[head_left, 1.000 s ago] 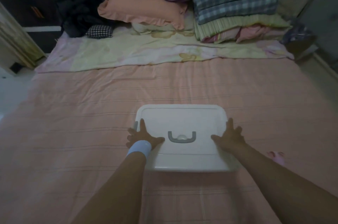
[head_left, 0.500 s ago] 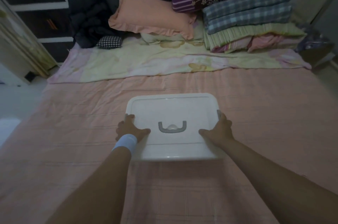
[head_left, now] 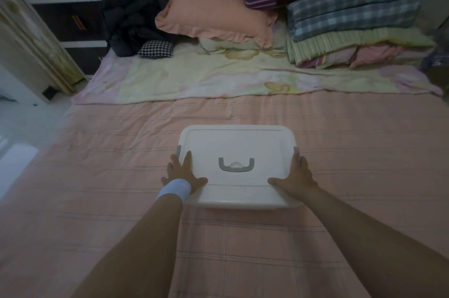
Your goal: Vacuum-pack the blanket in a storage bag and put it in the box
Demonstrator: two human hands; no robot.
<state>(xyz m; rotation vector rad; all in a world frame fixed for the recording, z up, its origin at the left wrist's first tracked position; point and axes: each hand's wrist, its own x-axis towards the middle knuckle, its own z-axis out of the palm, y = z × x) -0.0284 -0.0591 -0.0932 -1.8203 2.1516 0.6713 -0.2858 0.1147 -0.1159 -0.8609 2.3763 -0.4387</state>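
A white plastic storage box point(head_left: 238, 142) sits on the pink bed sheet with its lid on. A grey handle point(head_left: 236, 165) lies flat in the middle of the lid, and grey latches show at both side edges. My left hand point(head_left: 183, 172), wearing a light blue wristband, rests flat on the lid's left edge with fingers spread. My right hand point(head_left: 295, 173) lies on the right edge, thumb on the lid and fingers reaching toward the right latch. The box's contents are hidden by the lid.
The pink checked sheet point(head_left: 97, 188) covers the bed around the box. A pale floral blanket point(head_left: 218, 79) lies across the far part. Behind it are a pink pillow point(head_left: 213, 13), folded bedding point(head_left: 359, 37) and dark clothes point(head_left: 131, 13). The floor point(head_left: 21, 132) is at left.
Half a second ago both hands curled over the box's side edges at the latches. Now the fingers lie straighter on the lid. The box has stayed in place.
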